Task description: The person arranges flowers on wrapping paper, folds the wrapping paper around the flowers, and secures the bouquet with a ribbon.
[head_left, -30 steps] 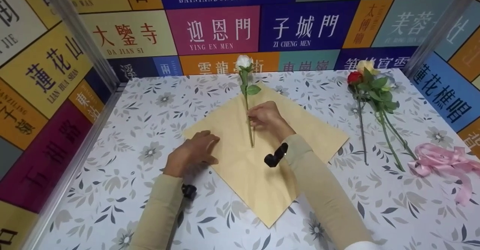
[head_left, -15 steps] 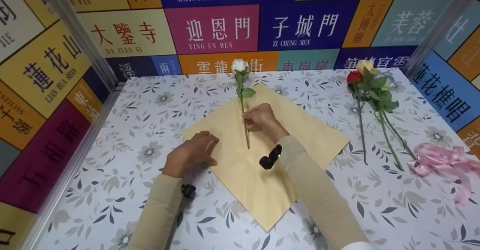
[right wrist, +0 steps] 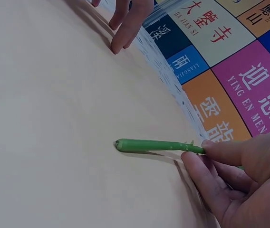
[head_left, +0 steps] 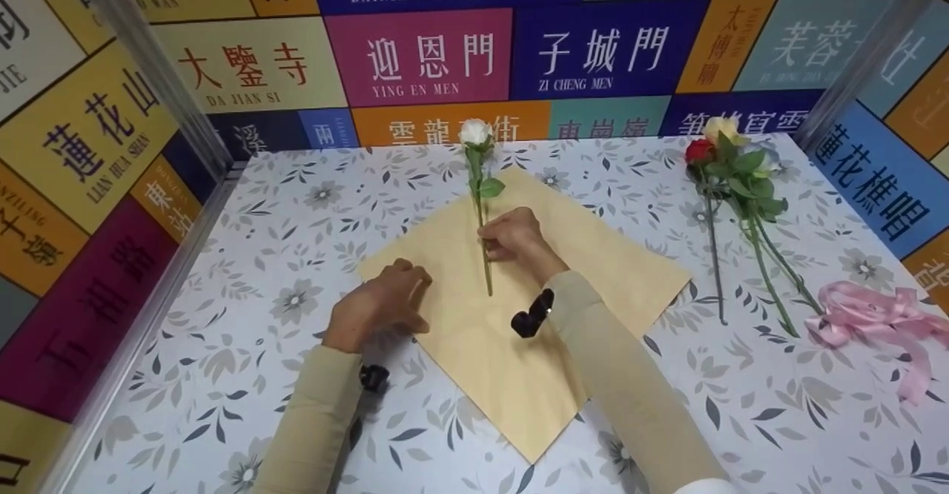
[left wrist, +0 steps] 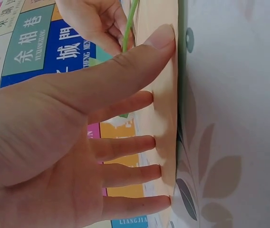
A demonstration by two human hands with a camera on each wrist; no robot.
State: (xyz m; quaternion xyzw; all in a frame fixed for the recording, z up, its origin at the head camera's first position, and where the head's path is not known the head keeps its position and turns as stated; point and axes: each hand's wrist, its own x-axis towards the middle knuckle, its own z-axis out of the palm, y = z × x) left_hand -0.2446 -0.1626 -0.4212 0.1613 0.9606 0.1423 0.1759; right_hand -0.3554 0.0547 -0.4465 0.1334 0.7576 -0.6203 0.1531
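A white rose with a green stem lies along the upper middle of a tan sheet of wrapping paper. My right hand pinches the stem between thumb and fingers, below the leaf; in the right wrist view the cut end rests on or just over the paper. My left hand is at the paper's left corner. In the left wrist view the straight, spread fingers of that hand touch the sheet with their tips, and the thumb reaches to its edge.
To the right lie a red rose, a pale yellow rose and another pale bloom, their stems toward me. Beside them sits a bunched pink ribbon. Panels with printed lettering wall in the flower-patterned tabletop at back and sides.
My right hand has moved the white rose slightly left and down toward the paper. The paper's near corner has shifted a little toward me. My left hand has stayed in place.
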